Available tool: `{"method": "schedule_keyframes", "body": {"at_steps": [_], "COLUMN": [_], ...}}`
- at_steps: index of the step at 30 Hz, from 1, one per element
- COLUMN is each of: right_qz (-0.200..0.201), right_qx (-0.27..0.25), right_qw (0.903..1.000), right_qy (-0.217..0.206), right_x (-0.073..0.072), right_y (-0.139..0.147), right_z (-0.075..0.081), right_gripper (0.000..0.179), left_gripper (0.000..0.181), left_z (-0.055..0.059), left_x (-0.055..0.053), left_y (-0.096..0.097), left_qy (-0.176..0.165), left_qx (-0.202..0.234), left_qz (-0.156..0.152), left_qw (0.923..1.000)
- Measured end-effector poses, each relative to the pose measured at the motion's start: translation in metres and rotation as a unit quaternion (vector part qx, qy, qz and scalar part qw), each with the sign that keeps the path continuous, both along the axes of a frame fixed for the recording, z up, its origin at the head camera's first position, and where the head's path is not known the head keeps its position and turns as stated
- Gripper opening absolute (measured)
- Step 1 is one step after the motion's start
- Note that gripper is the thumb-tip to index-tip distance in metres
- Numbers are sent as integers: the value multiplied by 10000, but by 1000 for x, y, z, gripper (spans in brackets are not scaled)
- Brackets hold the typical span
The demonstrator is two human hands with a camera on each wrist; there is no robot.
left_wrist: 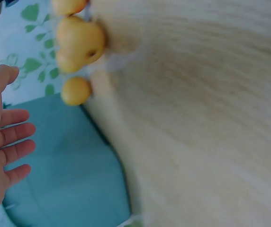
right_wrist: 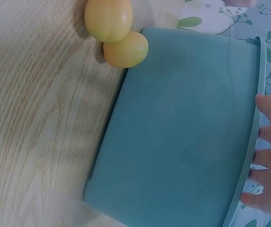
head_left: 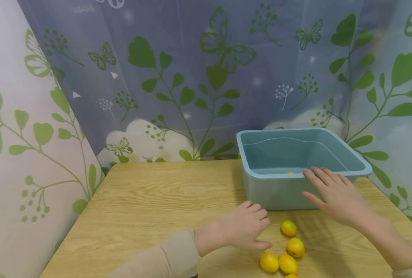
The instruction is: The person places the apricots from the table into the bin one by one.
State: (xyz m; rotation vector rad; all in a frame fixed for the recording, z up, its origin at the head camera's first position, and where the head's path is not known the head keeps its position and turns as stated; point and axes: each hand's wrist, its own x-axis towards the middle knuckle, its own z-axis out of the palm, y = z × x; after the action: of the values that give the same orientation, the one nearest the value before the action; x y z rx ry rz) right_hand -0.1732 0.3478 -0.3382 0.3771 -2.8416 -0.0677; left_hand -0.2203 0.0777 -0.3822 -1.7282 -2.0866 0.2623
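Note:
A blue-green plastic basin point(head_left: 279, 193) stands at the back right of the table. My right hand point(head_left: 341, 195) is at its near rim, fingers loosely extended with nothing in them. The right wrist view shows those fingertips point(right_wrist: 263, 132) along the rim; I cannot tell whether they touch it. My left hand point(head_left: 242, 227) hovers left of several small yellow fruits, holding nothing, its fingers slightly bent. The greenish-yellow fruit point(head_left: 288, 228) lies closest to the basin, and another yellow fruit point(head_left: 295, 247) is just nearer me. Inside the basin, a bit of yellow point(head_left: 290, 173) shows above the rim.
The wooden table point(head_left: 150, 193) has its left edge running towards the near left. A patterned cloth point(head_left: 178, 77) with leaves and butterflies hangs behind and on both sides. Some yellow fruits point(head_left: 269, 262) lie at the bottom of the head view, one cut off by the frame.

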Motion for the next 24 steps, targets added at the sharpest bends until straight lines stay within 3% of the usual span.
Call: {"method": "schedule_keyframes", "body": {"at_steps": [9, 19, 24], "right_qz": [-24, 34, 23], "right_qx": [-59, -64, -40], "right_qw": [10000, 9999, 9999], "right_qy": [-9, 123, 103], "right_x": [0, 0, 0], "right_y": [-1, 0, 0], "right_z": [-1, -3, -4], "right_gripper": [66, 65, 66], "left_gripper": [53, 54, 48], "left_z": [-21, -35, -42], "left_x": [9, 14, 12], "left_y": [5, 9, 10], "left_qy": [-502, -607, -907], "left_qx": [-1140, -1399, -1562], "left_qz": [225, 189, 108], "left_qw": [9920, 9881, 9835]}}
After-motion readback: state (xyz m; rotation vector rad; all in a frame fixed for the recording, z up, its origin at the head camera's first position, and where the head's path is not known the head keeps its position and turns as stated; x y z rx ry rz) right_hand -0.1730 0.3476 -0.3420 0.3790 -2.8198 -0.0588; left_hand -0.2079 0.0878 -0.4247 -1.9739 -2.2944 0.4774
